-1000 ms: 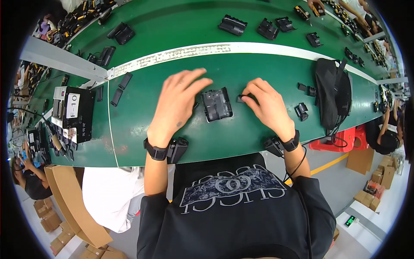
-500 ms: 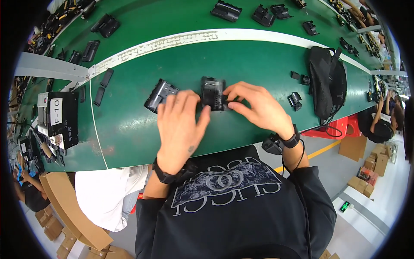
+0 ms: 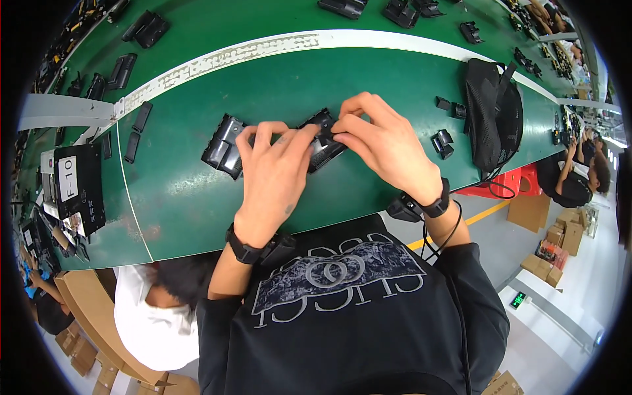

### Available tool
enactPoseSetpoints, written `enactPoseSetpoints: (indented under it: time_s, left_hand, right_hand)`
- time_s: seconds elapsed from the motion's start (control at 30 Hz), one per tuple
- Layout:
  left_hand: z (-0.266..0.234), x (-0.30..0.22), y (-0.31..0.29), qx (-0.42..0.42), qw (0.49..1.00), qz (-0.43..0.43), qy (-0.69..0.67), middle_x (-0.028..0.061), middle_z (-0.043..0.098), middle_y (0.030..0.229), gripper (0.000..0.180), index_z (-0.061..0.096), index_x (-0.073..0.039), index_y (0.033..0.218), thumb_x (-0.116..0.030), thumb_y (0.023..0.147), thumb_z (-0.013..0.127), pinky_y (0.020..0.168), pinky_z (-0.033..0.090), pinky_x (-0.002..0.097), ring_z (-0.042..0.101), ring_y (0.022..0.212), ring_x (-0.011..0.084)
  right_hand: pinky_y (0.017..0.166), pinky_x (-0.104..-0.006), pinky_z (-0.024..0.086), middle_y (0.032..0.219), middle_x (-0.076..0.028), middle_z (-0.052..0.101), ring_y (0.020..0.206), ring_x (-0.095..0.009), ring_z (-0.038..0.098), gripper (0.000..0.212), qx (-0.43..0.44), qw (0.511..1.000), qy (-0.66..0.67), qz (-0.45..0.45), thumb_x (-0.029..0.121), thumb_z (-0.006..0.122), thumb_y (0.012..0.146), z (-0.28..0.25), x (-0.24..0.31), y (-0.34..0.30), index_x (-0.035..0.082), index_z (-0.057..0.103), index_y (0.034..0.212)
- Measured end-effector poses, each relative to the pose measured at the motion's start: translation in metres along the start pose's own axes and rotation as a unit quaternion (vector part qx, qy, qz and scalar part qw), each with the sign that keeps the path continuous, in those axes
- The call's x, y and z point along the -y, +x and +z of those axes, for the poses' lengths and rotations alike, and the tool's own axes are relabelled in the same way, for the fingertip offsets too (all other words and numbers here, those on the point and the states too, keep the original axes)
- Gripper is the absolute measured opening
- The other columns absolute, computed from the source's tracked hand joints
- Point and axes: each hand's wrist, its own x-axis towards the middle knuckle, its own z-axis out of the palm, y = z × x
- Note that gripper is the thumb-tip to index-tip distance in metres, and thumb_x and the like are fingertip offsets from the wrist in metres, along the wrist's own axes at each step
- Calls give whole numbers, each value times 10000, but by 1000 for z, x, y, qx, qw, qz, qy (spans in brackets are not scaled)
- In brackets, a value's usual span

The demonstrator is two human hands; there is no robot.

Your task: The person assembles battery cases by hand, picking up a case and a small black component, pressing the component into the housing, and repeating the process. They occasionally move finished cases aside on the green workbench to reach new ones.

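Observation:
A black plastic housing [image 3: 322, 155] lies tilted on the green bench between my hands. The curled fingers of my left hand [image 3: 271, 178] grip its left side. At its upper right edge, the thumb and fingers of my right hand [image 3: 390, 146] are pinched together; whether they also hold a small part is hidden by the fingertips. Just left of my left hand rests a second black plastic housing [image 3: 224, 148], its hollow side partly visible. Both my wrists wear black bands with small boxes.
A black mesh bag [image 3: 490, 115] and small black parts [image 3: 443, 143] lie to the right. On the left stand two dark strips [image 3: 137, 131] and a black box [image 3: 79, 181]. Beyond the white divider strip [image 3: 368, 39] lie several more housings. A person in white [image 3: 155, 322] is at lower left.
The housing between my hands has turned from upright to tilted. My right hand has moved up to its upper edge, and my left fingers have curled in closer around it.

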Motion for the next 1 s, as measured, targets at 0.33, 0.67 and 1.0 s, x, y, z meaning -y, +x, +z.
enactPoseSetpoints:
  time_s: [0.33,0.67,1.0]
  left_hand:
    - [7,11,-2,-24,1000,17,1,-40,766,984,272,762,-150,1153,-69,894,761,1094,341,537,608,1096,205]
    - [11,13,-7,-14,999,34,-5,-42,755,1081,301,758,-163,1178,-174,882,809,1115,331,568,597,1159,215]
    - [27,14,-25,-24,995,81,56,-54,686,1229,404,755,-194,1243,-333,872,836,1186,302,641,571,1240,227]
  right_hand:
    - [760,-417,541,1005,-47,595,914,-275,613,142,21,999,3,-27,94,804,883,12,1,5,75,696,974]
    - [785,-418,536,963,-54,576,907,-281,593,167,67,996,-56,-30,110,796,872,20,-9,8,63,667,968]
    - [790,-433,538,959,-80,591,935,-298,615,142,173,979,-27,-105,122,756,894,16,-29,18,44,639,919]
